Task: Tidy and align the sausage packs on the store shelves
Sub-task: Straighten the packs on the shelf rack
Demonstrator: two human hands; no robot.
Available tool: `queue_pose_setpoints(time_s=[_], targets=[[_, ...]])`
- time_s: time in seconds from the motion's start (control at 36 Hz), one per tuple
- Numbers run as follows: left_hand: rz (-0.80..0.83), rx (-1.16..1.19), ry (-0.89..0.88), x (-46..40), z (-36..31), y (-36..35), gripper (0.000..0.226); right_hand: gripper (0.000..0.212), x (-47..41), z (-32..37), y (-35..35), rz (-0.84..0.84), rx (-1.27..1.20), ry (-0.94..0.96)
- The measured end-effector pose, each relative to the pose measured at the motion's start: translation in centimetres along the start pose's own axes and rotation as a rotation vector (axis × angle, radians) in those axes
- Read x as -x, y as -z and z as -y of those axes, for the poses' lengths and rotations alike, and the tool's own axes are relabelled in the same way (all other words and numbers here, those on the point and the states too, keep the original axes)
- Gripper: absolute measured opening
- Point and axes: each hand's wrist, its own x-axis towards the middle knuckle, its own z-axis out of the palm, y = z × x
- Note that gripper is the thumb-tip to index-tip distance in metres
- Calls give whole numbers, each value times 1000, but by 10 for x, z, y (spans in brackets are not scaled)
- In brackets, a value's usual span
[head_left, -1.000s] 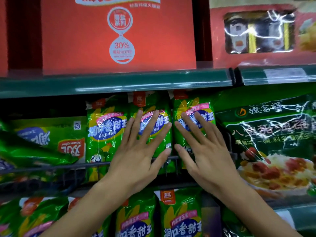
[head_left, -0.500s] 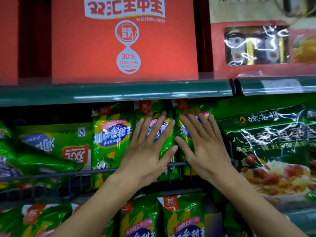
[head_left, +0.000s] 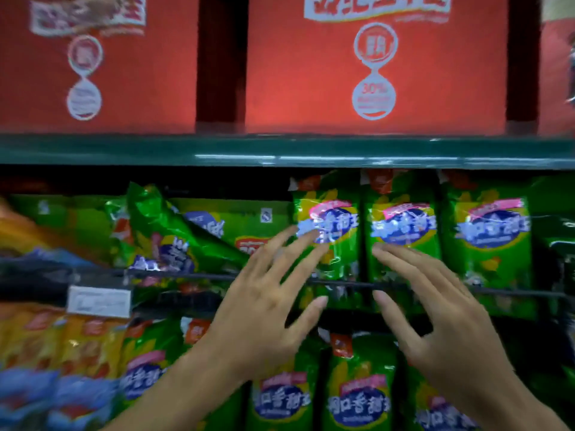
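Both hands, left hand and right hand, are hovering with fingers spread before upright green packs along the shelf's front rail.

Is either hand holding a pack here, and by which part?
Nothing is held. The left hand and right hand are spread open before the upright green packs.
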Motion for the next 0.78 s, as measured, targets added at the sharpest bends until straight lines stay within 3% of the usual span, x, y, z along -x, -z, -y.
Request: queue_pose_setpoints(time_s=[0.17,0.31,0.64,0.78], targets=[[-267,59,-105,57,76,32,36,52,-13,68,-47,90,-195,-133],[-331,78,-144,90,134,47,33,58,-37,120,-88,100,-185,-173],[-297,210,12,107,188,44,35,73,-95,155,-130,341,-58,-233],[-221,348,72,102,186,44,37,58,-99,145,-128,232,-215,-277]])
